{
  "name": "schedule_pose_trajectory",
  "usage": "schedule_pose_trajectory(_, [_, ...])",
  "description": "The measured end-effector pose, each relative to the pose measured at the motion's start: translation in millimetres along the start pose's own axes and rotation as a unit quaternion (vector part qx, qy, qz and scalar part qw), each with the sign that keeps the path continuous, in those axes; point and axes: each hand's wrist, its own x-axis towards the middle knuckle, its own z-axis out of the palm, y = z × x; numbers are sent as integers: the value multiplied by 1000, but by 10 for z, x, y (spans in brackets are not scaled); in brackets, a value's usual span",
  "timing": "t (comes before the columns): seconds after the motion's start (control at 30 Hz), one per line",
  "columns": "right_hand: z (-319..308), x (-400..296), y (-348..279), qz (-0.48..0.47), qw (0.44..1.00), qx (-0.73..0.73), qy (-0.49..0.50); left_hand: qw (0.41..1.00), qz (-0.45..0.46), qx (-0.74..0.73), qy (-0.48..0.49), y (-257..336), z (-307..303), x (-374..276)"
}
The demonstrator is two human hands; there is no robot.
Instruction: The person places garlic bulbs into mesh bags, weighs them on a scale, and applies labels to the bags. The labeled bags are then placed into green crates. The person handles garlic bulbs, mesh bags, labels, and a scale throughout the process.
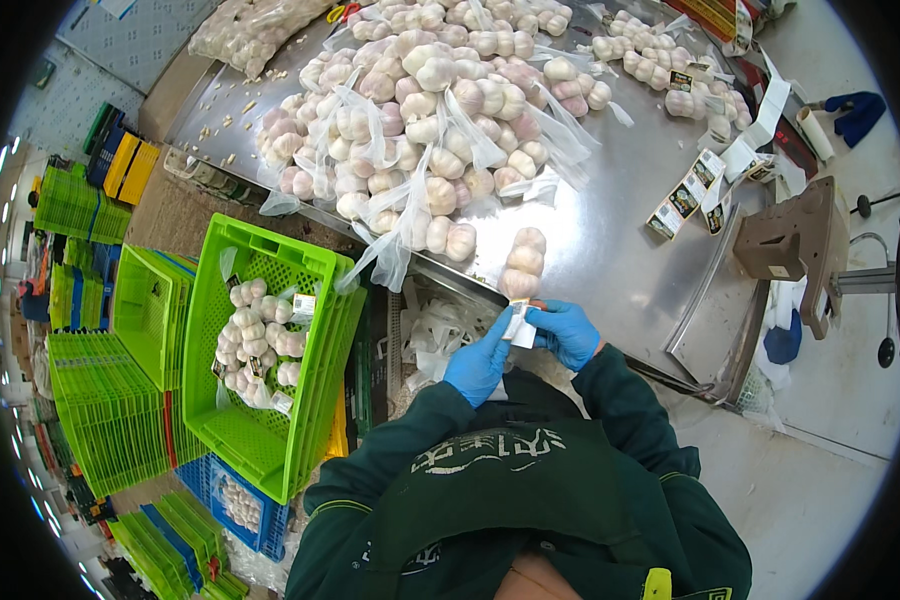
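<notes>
My left hand [480, 366], in a blue glove, pinches a white paper label [520, 328] from the left. My right hand [568, 331], also gloved in blue, grips the same label from the right, partly hiding it. Just beyond my fingers, a netted row of garlic bulbs [526, 261] lies at the near edge of the steel table [615, 262]; its lower end meets the label. A big heap of netted garlic [427, 112] covers the table's middle, with loose white net ends hanging from it. Strips of printed labels [686, 193] lie at the right.
Stacked green plastic crates [331, 322] stand at my left, the top one holding labelled garlic packs [259, 341]. A brown machine housing [795, 240] is at the table's right end. More netted garlic [641, 56] lies at the back right, a full bag [251, 30] at the back left, near scissors [343, 12].
</notes>
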Motion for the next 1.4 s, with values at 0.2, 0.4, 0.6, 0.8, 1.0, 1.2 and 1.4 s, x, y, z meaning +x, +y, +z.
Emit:
schedule_pose_trajectory(0.2, [-61, -26, -40, 4, 998, 13, -55, 979, 11, 191, -65, 69, -39, 56])
schedule_pose_trajectory(0.4, [-159, -11, 88, 10, 989, 89, -119, 979, 26, 190, -71, 175, -102, 80])
schedule_pose_trajectory(0.6, [-118, -65, -15, 65, 957, 237, -154, 974, 10, 213, -82, 237, -112, 65])
schedule_pose_trajectory(0.8, [-36, -35, -31, 13, 995, -96, 9, 998, 35, -10, 51, 21, 12, 75])
schedule_pose_trajectory(1.0, [81, -6, -357, 12, 968, -251, 27, 775, -275, -549, -148, 144, -193, 393])
schedule_pose_trajectory(1.2, [-33, 785, -907, -347, 743, -530, 215, 636, -168, -748, -92, 361, -600, 134])
schedule_pose_trajectory(1.4, [-73, 1356, -1064, -225, 561, -777, 176, 696, -64, -678, 226, -2, -1523, -533])
